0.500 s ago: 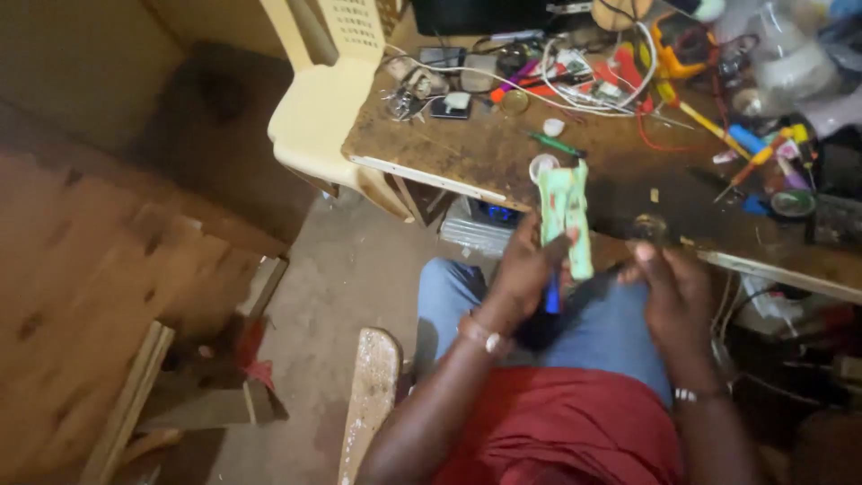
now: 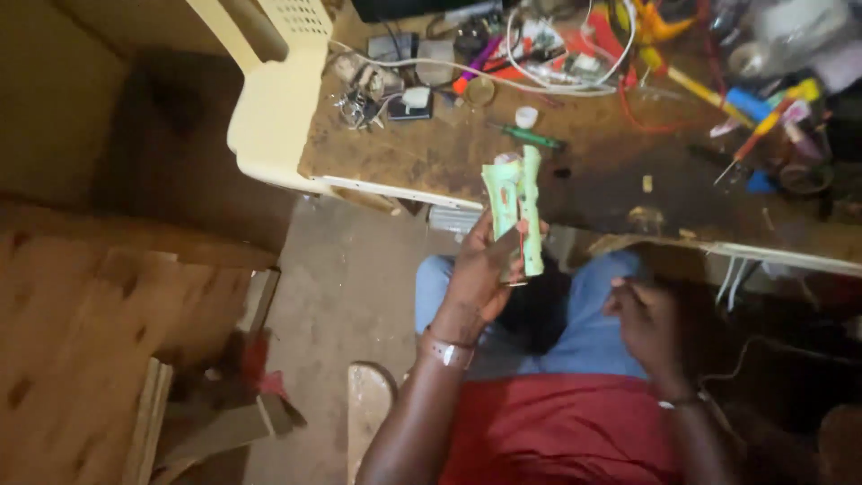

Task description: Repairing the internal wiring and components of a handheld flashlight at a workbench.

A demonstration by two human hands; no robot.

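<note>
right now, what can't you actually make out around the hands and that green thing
- Head view: the pale green casing, held in the left hand; its lower back is hidden by the fingers, its details blurred.
- Right hand: in shadow; what it grips, if anything, cannot be told.
- Workbench clutter at the top right: motion-blurred and cut off by the frame edge.

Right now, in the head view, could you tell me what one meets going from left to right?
Wooden boards → cream plastic chair → left hand holding a pale green casing → right hand → yellow-handled screwdriver.
</note>
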